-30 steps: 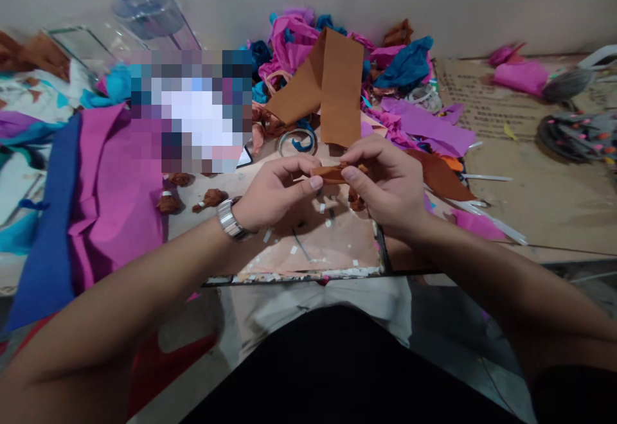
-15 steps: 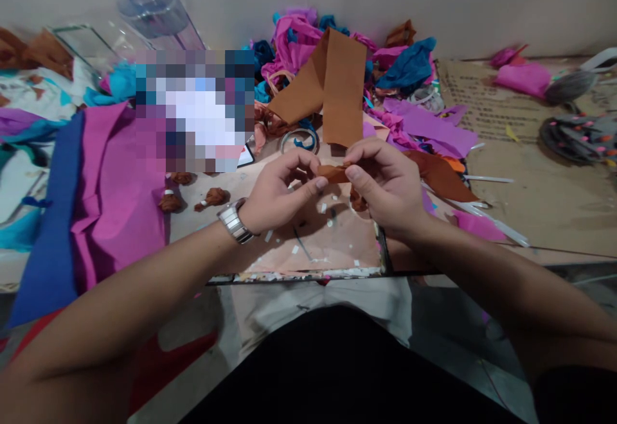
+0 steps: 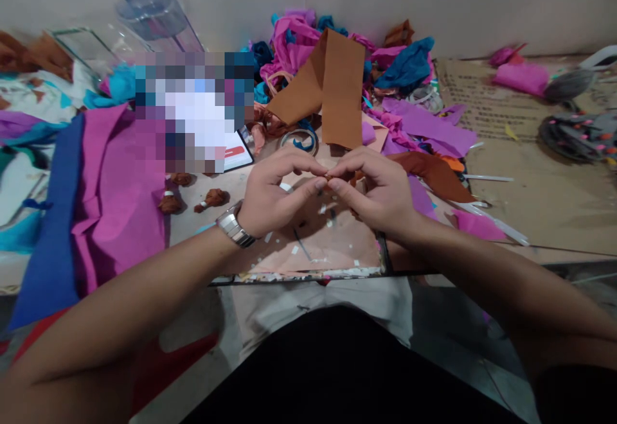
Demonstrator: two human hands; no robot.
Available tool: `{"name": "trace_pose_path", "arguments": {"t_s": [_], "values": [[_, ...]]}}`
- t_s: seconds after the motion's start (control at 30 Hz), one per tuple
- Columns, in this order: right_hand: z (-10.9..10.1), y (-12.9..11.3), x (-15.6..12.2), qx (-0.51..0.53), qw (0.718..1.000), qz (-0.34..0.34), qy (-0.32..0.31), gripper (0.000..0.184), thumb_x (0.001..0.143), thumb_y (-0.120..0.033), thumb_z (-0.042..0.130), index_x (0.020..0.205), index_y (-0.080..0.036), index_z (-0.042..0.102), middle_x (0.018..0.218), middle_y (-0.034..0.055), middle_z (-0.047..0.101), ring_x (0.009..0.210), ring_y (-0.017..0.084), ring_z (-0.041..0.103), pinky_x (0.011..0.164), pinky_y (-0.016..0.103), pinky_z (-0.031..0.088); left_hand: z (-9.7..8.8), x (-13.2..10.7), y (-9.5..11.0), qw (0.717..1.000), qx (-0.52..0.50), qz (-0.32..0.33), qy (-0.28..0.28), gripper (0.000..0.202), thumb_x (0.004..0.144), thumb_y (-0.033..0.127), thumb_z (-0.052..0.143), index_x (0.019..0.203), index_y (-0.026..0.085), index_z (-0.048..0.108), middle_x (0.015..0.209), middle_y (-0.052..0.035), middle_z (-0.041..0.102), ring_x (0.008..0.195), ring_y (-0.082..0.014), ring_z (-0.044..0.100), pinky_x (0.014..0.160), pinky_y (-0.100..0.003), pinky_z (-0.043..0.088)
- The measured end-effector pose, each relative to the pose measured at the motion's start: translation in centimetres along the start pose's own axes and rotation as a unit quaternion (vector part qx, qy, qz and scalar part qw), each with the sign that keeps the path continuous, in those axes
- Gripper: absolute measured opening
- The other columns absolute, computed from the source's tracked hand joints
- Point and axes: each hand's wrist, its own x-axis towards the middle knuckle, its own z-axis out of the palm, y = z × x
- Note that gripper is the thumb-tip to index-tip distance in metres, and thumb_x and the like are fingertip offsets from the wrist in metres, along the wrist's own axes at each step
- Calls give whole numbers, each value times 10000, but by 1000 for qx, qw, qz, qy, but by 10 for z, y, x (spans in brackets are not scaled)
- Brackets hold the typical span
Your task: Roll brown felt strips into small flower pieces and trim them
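Note:
My left hand point(image 3: 282, 183) and my right hand point(image 3: 376, 183) meet fingertip to fingertip above the work surface. Pinched between both thumbs and forefingers is a small piece of brown crepe paper point(image 3: 328, 178), mostly hidden by the fingers. Just beyond the hands lies a folded brown crepe paper strip point(image 3: 343, 90). Left of my left wrist sit several small brown crepe paper balls point(image 3: 215, 198), some bound with white. A roll of tape point(image 3: 299, 141) rests behind my left hand.
A clear bottle point(image 3: 157, 16) stands at the back left, near a lit, blurred screen point(image 3: 238, 154). Pink paper point(image 3: 120, 199) and blue paper point(image 3: 53, 218) hang over the left edge. Crumpled coloured paper point(image 3: 405, 67) is heaped behind. Cardboard point(image 3: 511, 199) covers the right side.
The brown piece, stretched between my hands before, is now bunched up small. My hands have come together until the fingertips touch.

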Motion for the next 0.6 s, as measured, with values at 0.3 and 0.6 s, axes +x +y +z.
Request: {"name": "trace_pose_path", "arguments": {"t_s": [0.3,0.6], "values": [[0,2,-1,-6,1000,-21,-2,100,963,-327,767,959,-233,734,899,21,758,830,154,705,753,295,552,0,1,0,999,-5,-18,-36,100,942,322,780,949,222,784,924,-61,768,876,-180,705,816,-363,556],[-2,0,1,-31,999,-18,10,101,953,-331,777,951,-238,738,876,17,763,814,157,698,776,315,560,-2,0,1,1000,19,19,-6,79,920,276,798,994,256,816,935,-44,762,873,-181,702,835,-376,571]]}}
